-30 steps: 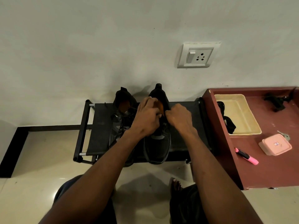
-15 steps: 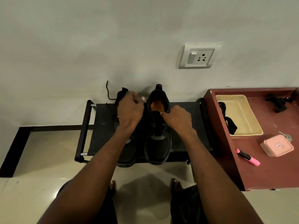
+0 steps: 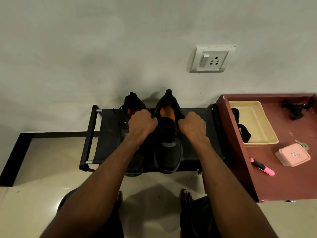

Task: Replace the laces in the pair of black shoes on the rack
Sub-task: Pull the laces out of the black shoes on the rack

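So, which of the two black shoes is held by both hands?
The right shoe, nearer the red table. The left hand and right hand grip its collar on either side; the left shoe lies partly behind the left hand.

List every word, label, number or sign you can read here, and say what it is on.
No text is readable.
Pink box: a small label on its lid, too small to read.
Wall socket, pink highlighter, right shoe held by left hand and right hand: no markings visible.

Black shoes (image 3: pixel 169 148) w/ orange insoles; maroon table (image 3: pixel 283 182); pink box (image 3: pixel 292 154); cream tray (image 3: pixel 253 122).
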Action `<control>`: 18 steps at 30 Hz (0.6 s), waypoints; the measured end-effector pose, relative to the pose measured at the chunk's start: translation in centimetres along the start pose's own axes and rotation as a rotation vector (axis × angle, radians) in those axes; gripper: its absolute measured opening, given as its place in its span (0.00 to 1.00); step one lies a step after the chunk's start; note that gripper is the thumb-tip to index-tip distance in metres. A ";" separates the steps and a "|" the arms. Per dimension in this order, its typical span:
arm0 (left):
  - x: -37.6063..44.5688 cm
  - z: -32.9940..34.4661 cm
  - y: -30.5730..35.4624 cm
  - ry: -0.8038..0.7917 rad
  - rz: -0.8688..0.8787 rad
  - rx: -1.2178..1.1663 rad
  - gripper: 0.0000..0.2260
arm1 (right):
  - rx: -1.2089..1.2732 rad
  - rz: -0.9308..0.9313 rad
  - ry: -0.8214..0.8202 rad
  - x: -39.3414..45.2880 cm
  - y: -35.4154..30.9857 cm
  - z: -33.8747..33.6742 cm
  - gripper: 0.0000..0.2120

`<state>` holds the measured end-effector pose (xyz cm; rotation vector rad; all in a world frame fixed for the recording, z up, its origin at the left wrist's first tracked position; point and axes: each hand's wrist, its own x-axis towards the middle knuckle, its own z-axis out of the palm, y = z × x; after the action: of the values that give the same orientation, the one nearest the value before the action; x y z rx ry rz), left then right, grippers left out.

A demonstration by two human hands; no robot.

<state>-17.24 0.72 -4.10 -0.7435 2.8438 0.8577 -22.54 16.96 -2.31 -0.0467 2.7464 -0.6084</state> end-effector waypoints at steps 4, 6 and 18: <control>-0.2 -0.4 -0.2 -0.170 0.025 -0.304 0.12 | -0.045 -0.070 0.034 -0.3 -0.2 0.6 0.08; -0.2 -0.6 -0.3 -0.206 0.010 -0.333 0.13 | -0.155 -0.237 0.070 -0.3 -0.4 1.3 0.22; 0.6 -0.1 -0.1 -0.177 0.055 -0.190 0.10 | -0.157 -0.361 0.097 -1.5 -1.7 2.7 0.15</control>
<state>-17.66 0.33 -4.16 -0.5773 2.6641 1.1533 -20.32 14.41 -3.47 -0.5745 2.8962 -0.4921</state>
